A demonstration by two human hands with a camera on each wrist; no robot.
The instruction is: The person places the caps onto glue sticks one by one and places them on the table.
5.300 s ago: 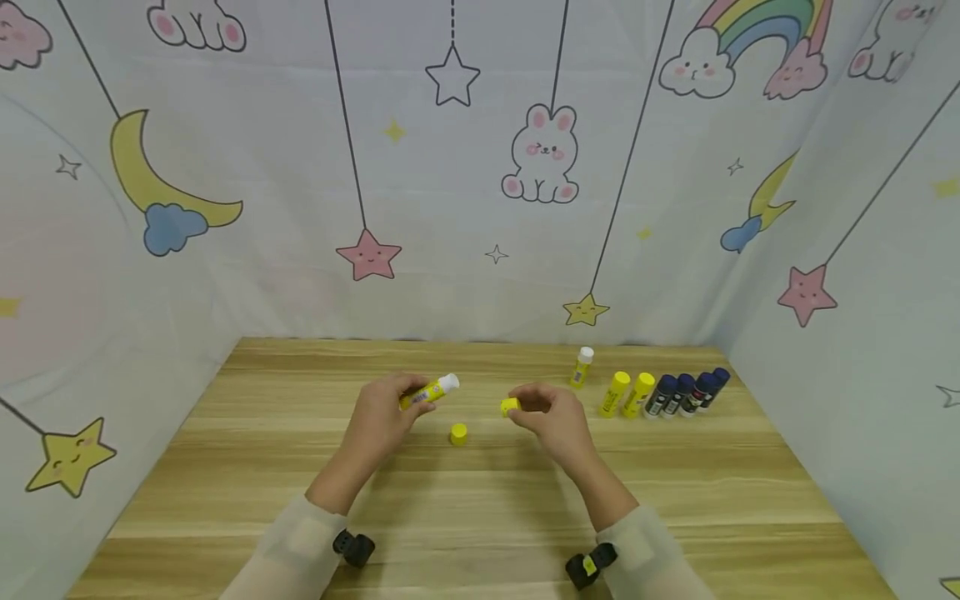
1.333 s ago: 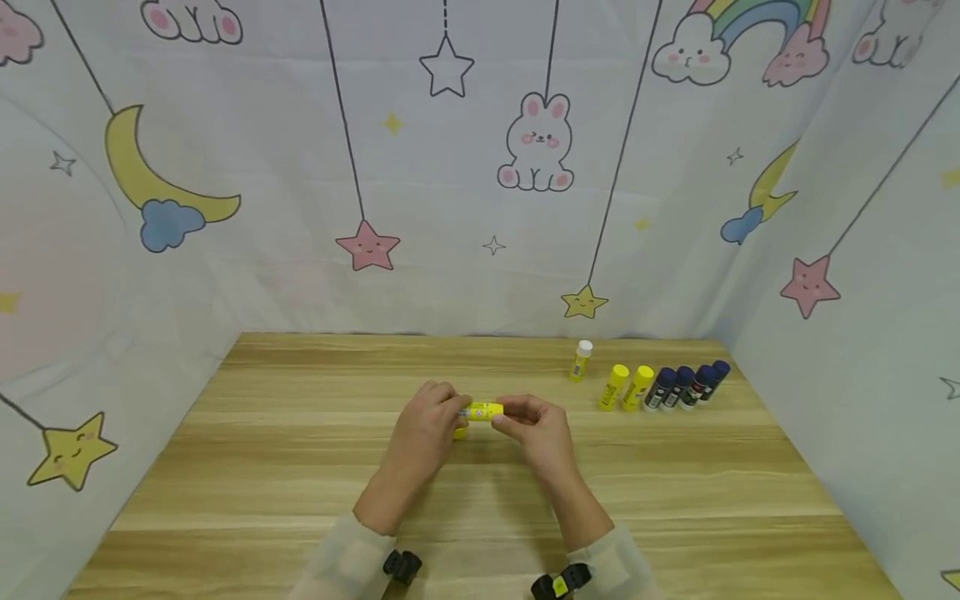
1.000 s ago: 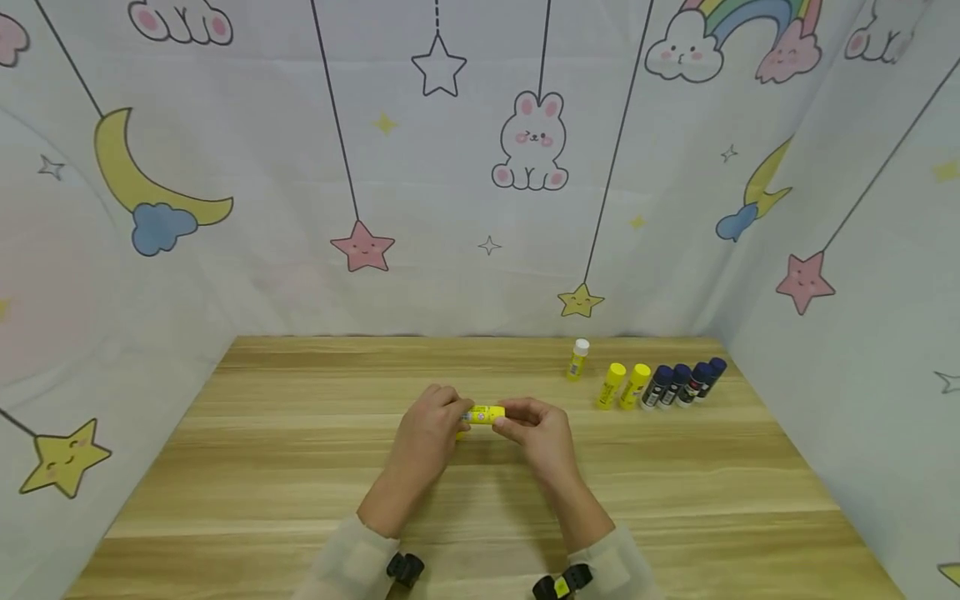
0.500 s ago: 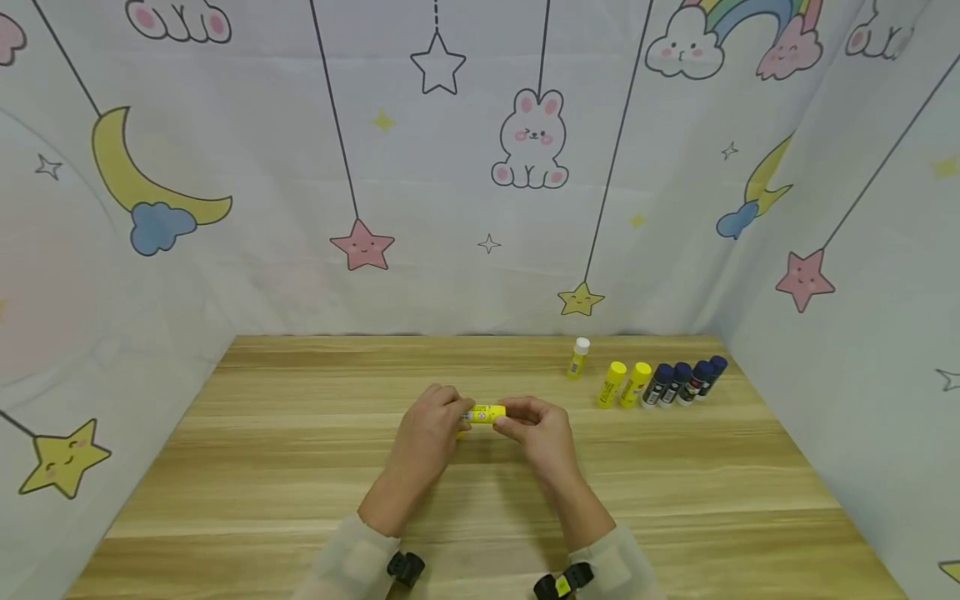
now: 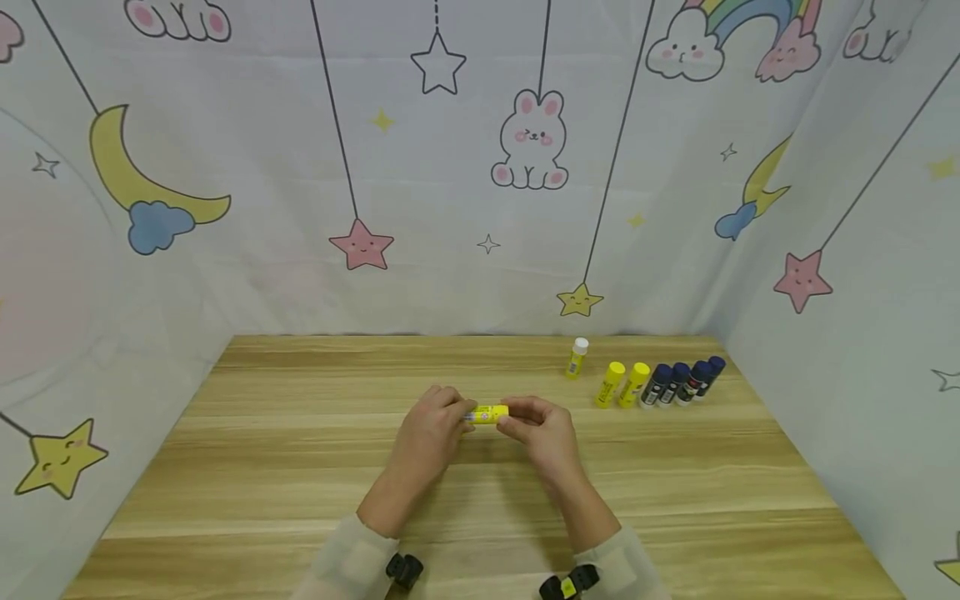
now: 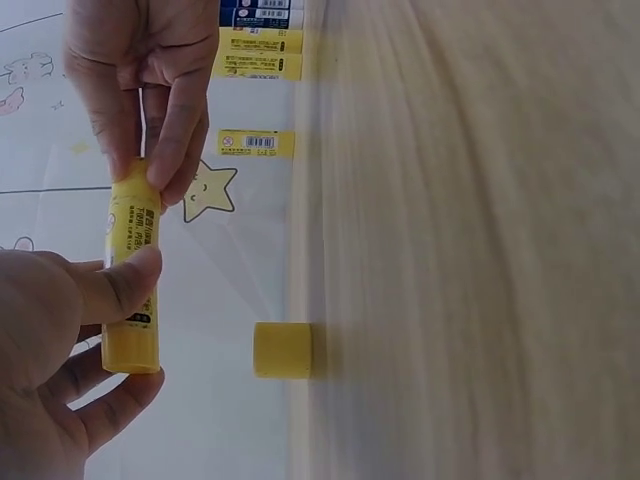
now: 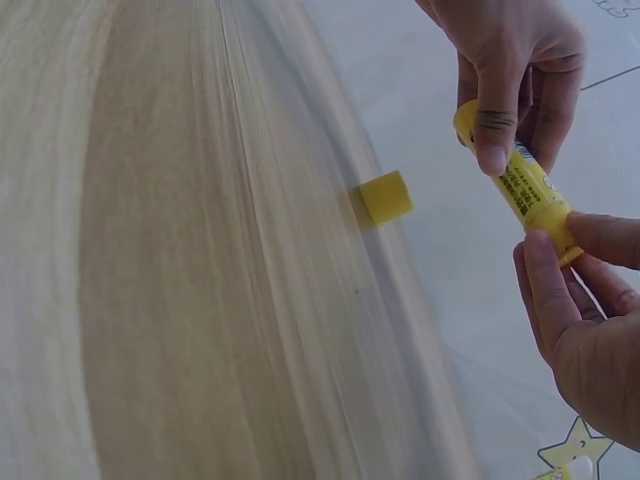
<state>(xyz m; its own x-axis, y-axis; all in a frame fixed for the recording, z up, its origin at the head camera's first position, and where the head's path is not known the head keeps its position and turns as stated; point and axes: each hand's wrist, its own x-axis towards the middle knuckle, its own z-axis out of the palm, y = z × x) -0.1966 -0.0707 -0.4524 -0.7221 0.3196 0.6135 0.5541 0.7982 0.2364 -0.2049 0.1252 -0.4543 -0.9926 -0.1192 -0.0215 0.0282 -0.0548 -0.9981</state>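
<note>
A yellow glue stick (image 5: 489, 414) is held level just above the table between both hands. My left hand (image 5: 433, 429) grips its left part, thumb and fingers around the barrel (image 6: 132, 270). At the other end, my right hand (image 5: 542, 429) pinches the yellow cap end (image 7: 548, 225) between thumb and fingertips. The white top is out of sight, and the cap end looks seated on the barrel. A loose yellow cap (image 6: 282, 350) stands on the table beyond the hands; the right wrist view shows this loose cap (image 7: 385, 198) too, while the left hand hides it from the head.
At the back right of the wooden table (image 5: 300, 500) stand a glue stick with a white top (image 5: 576, 360), two yellow glue sticks (image 5: 611, 386) and several with dark blue caps (image 5: 657, 385). A printed curtain (image 5: 450, 167) hangs behind and at the sides.
Some seconds ago the hands were apart, the left with the white-topped glue stick, the right with a yellow cap. They came together and the white top disappeared. Over the last second they barely moved.
</note>
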